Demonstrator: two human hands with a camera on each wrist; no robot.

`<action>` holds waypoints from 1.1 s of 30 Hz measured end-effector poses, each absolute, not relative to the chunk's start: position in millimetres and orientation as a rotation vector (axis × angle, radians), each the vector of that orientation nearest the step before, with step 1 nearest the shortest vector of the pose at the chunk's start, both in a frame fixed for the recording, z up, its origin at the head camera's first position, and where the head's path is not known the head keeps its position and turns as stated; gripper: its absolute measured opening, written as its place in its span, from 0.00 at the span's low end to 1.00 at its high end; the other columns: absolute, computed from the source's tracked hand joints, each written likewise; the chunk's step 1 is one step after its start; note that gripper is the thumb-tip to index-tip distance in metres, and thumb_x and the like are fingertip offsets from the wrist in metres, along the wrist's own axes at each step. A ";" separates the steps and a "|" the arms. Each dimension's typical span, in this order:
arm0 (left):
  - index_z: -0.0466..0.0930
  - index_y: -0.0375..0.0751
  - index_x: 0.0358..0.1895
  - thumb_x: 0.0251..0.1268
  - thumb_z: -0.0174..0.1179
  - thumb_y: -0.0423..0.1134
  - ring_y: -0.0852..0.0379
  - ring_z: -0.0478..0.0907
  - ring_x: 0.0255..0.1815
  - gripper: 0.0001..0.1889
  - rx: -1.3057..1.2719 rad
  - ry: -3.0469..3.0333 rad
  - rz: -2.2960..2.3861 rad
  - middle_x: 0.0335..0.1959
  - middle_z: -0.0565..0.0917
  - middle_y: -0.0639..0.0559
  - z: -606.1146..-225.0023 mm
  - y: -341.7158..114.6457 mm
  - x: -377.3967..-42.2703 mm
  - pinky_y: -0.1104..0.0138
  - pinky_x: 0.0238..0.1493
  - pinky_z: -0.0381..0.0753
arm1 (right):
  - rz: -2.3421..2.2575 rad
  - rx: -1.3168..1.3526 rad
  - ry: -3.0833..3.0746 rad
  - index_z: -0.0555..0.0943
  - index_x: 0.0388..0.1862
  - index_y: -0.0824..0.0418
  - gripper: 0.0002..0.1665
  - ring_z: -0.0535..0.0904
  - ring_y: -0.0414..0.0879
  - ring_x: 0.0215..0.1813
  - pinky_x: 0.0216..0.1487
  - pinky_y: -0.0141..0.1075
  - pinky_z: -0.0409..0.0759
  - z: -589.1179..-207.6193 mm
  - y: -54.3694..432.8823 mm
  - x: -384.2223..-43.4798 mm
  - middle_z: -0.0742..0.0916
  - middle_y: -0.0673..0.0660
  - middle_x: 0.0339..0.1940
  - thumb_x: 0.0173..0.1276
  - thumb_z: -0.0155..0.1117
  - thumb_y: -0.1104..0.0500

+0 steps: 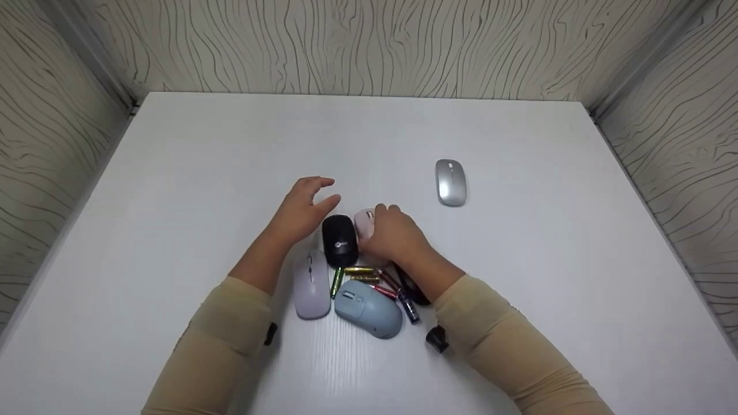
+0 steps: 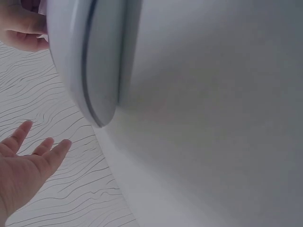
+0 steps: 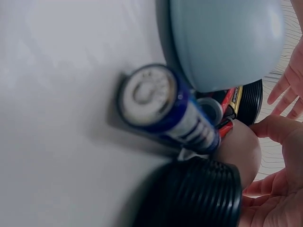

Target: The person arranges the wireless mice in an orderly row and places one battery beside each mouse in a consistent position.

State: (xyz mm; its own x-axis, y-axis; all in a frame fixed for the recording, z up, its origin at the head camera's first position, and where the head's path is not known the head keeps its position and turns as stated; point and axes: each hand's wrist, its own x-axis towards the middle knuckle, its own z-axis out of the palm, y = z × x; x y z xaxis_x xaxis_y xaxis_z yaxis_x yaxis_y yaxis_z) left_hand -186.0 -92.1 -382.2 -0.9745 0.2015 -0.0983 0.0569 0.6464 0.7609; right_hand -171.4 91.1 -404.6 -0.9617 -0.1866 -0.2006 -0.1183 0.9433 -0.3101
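Note:
My right hand (image 1: pixel 398 233) grips a pale pink computer mouse (image 1: pixel 364 223), thumb on one side and fingers on the other; the palm hides much of it. In the right wrist view, the pink mouse's rounded end (image 3: pixel 240 151) shows between thumb and fingers. My left hand (image 1: pixel 301 212) hovers empty just beyond a black mouse (image 1: pixel 339 237), fingers relaxed and apart. A lavender mouse (image 1: pixel 312 288) lies below the left hand. Between the mice are several loose batteries, among them a green one (image 1: pixel 337 282), a gold one (image 1: pixel 360 270) and a dark blue one (image 1: pixel 409 307).
A light blue mouse (image 1: pixel 369 310) lies at the near side of the cluster. Partly under my right wrist is another black mouse (image 1: pixel 410 286) with a ribbed side. A silver mouse (image 1: pixel 451 183) sits apart at the right. Wood-patterned panels (image 1: pixel 369 46) border the white table (image 1: pixel 230 138).

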 end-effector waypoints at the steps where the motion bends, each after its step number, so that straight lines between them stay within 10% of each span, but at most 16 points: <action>1: 0.65 0.46 0.64 0.66 0.50 0.52 0.51 0.55 0.69 0.26 0.217 2.688 1.235 0.67 0.60 0.47 -382.3 -92.2 -185.9 0.57 0.66 0.57 | -0.436 -0.230 2.872 0.69 0.54 0.69 0.43 0.74 0.53 0.43 0.46 0.45 0.75 -404.7 91.6 -171.7 0.77 0.63 0.45 0.46 0.62 0.40; 33: 0.63 0.48 0.65 0.66 0.49 0.53 0.50 0.54 0.69 0.27 0.168 2.673 1.235 0.68 0.58 0.47 -377.3 -96.4 -197.8 0.56 0.65 0.58 | -0.553 -0.128 2.872 0.69 0.52 0.69 0.38 0.74 0.53 0.41 0.44 0.44 0.75 -362.4 109.5 -203.6 0.77 0.63 0.42 0.50 0.62 0.43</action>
